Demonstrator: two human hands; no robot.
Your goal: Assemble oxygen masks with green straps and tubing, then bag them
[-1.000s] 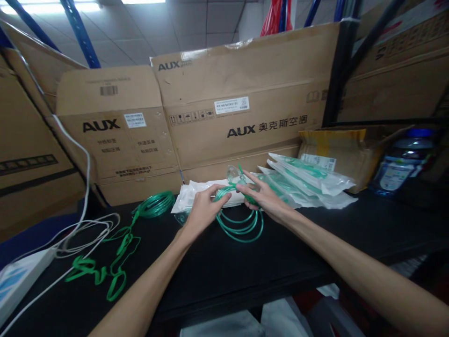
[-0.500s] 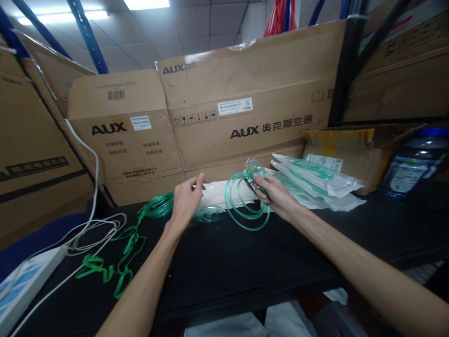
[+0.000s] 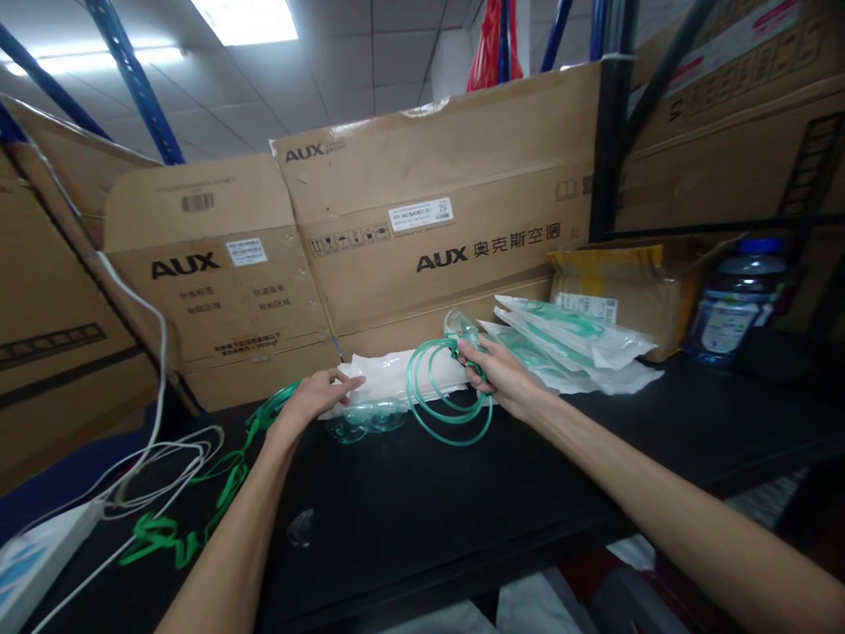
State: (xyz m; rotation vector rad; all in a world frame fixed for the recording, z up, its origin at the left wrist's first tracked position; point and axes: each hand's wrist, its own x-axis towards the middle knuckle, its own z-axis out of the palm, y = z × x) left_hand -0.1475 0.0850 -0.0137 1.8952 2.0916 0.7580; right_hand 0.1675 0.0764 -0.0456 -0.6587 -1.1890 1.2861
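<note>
My right hand (image 3: 496, 377) is closed around a coil of green tubing (image 3: 441, 403) with a clear mask piece at its top, held just above the black table (image 3: 462, 519). My left hand (image 3: 315, 398) lies low on the table with fingers stretched toward a pile of white empty bags (image 3: 402, 377); it holds nothing that I can see. A clear mask (image 3: 366, 421) lies right beside its fingertips. Another coil of green tubing (image 3: 268, 407) sits partly hidden behind my left wrist.
Sealed packs with green tubing (image 3: 581, 345) are stacked right of my right hand. Green straps (image 3: 172, 530) and white cable (image 3: 145, 458) lie at the left. Cardboard AUX boxes (image 3: 436, 229) wall the back. A blue-capped jar (image 3: 736, 304) stands far right.
My left hand let go of the tubing, moved left and dropped down to the table by the white bags. My right hand keeps the coil raised.
</note>
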